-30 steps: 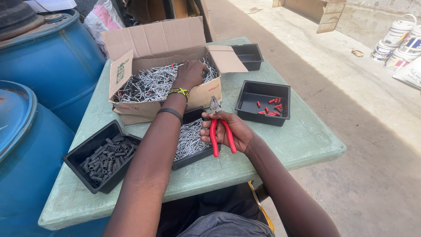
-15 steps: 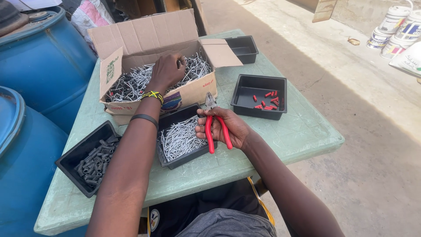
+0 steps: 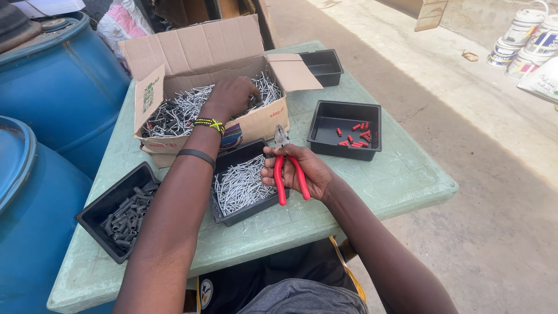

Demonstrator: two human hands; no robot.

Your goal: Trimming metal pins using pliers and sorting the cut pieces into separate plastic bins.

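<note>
A: From the head view, how is the left hand [image 3: 229, 96] placed?

B: It is stretched forward with the arm nearly straight and lowered into the cardboard box [image 3: 174, 58]. The fingers are curled down among the grey metal pieces [image 3: 174, 113] that fill the box, but whether any piece is actually pinched cannot be told, since the fingertips are buried (only the back of the hand is shown). A beaded band and a dark band are worn at the wrist.

A: And the right hand [image 3: 302, 171]?

B: It is held just in front of the box, the forearm bent in from the lower right. The red-handled pliers [image 3: 288, 168] are gripped in it, the fingers wrapped round both handles, the metal nose pointed toward the box.

A: What is set round the box?

B: A black tray of silver pins [image 3: 244, 186] is placed directly in front of it, under the pliers. A tray of dark sleeves [image 3: 125, 212] is seen to its front left, a tray with red caps [image 3: 354, 135] to its right, and an empty black tray [image 3: 322, 64] at its far right corner, all on the green table [image 3: 401, 174].
</note>
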